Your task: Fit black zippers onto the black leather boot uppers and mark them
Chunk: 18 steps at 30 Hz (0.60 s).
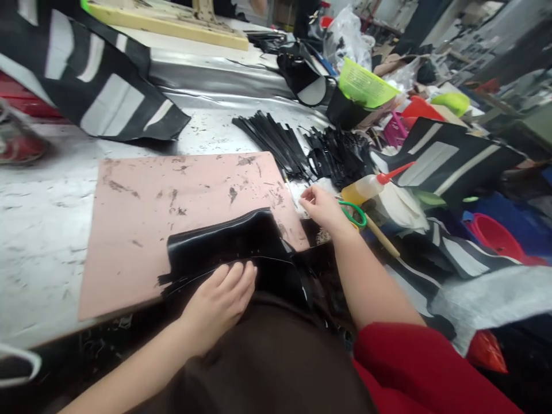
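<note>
left hand (224, 290) pressed flat-ish on the black leather piece (224, 233) | leather's lying over the pink board's (129, 230) near edge | right hand (321, 204) just off the board's right side, fingers kinda curled, can't tell if it's gripping anything

The person wears a bright red garment (409, 356), its sleeve ending in a plain, rounded edge that leaves the forearm bare. A dark brown covering (267, 356), smooth and without any pattern I can make out, spreads over the lap. Both hands are bare, the fingers slim, the nails short.
</note>
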Each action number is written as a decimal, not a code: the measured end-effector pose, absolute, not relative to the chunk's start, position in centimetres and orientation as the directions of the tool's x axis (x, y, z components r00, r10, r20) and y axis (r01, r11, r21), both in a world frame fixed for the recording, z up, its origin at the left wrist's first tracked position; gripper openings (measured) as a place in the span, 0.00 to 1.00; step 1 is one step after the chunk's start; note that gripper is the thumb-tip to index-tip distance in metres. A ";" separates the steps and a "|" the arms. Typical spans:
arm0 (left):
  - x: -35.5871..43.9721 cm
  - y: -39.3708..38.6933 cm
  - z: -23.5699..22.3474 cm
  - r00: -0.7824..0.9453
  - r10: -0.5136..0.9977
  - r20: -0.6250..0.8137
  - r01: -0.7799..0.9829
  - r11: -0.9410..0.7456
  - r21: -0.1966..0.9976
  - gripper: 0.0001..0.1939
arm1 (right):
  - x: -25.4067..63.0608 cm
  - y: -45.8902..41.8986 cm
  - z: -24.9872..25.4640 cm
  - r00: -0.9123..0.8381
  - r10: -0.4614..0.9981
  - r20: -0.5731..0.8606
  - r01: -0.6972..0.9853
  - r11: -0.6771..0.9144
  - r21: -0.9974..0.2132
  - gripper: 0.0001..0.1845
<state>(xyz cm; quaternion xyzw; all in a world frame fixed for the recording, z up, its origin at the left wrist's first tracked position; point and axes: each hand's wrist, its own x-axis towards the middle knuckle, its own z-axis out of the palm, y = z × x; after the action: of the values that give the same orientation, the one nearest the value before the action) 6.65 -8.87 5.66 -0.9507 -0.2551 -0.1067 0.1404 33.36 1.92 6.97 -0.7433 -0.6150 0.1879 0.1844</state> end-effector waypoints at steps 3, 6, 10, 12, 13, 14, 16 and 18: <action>6.4 -9.8 5.8 0.842 0.498 0.206 0.535 -0.818 -0.212 0.21 | 32.9 4.9 5.2 0.178 0.980 -0.092 0.880 -0.200 -0.431 0.14; 6.0 -10.4 5.8 0.831 0.529 0.175 0.555 -0.809 -0.192 0.21 | 32.6 5.9 4.4 0.173 0.978 -0.119 0.878 -0.208 -0.431 0.17; 5.6 -10.5 5.6 0.819 0.515 0.252 0.563 -0.807 -0.179 0.19 | 32.5 3.6 6.3 0.230 0.970 0.078 0.871 -0.169 -0.462 0.07; 5.7 -10.4 5.4 0.813 0.494 0.309 0.561 -0.806 -0.188 0.18 | 31.3 1.0 8.2 0.267 0.927 0.261 0.796 -0.060 -0.602 0.05; 5.8 -10.3 5.3 0.809 0.485 0.333 0.561 -0.805 -0.193 0.17 | 30.2 -0.6 9.1 0.282 0.906 0.316 0.714 0.023 -0.700 0.07; 6.0 -10.3 5.2 0.805 0.481 0.348 0.564 -0.802 -0.196 0.16 | 28.8 -2.2 9.8 0.294 0.898 0.328 0.591 0.099 -0.800 0.08; 6.4 -10.2 5.0 0.799 0.483 0.358 0.571 -0.797 -0.197 0.16 | 25.4 -5.0 10.6 0.169 0.952 0.256 0.319 0.193 -0.928 0.08; 6.6 -10.2 5.0 0.789 0.503 0.353 0.584 -0.792 -0.177 0.16 | 22.1 -6.9 10.1 -0.077 0.985 0.155 0.090 0.161 -0.983 0.10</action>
<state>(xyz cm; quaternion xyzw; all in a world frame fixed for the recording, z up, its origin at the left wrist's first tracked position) 6.56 -10.17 4.96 -0.9354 -0.2904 -0.1452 0.1398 22.08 -6.93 10.08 -0.4642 -0.5787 0.4514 0.4958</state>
